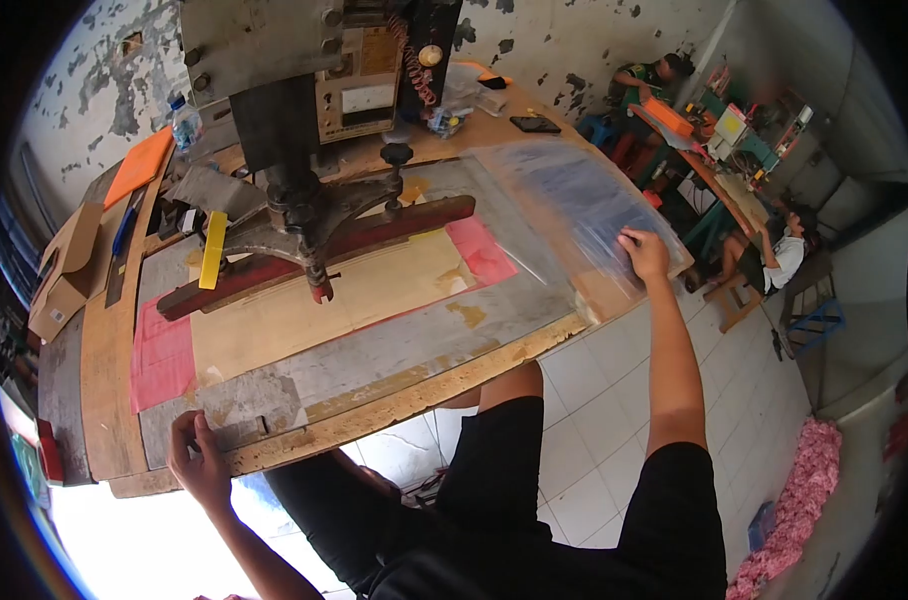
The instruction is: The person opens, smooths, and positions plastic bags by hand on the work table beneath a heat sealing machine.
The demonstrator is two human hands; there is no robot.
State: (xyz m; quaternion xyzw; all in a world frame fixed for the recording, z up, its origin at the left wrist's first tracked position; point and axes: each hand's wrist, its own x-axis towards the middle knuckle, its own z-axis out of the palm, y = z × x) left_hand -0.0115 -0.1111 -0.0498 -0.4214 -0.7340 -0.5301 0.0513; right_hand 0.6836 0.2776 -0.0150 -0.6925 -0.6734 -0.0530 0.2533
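Observation:
My right hand [644,255] is closed at the right edge of a stack of clear plastic sheets [574,195], fingertips pinching the sheet there. At the front left corner of the worktable, my left hand [200,460] rests by the edge of the grey metal plate [394,375], fingers slightly curled and apart, seemingly with nothing in them. A cream sheet [304,318] with pink ends lies on the plate. Over it stands a press head with a long dark red bar [404,225]. Just right of my left hand is a small dark piece [262,424].
A yellow strip [213,250] hangs from the press. Left are a cardboard box [66,270], an orange sheet [140,165] and a blue pen [125,230]. A phone [535,124] lies at the back. Two other people sit by a bench [714,180] with machines on the right.

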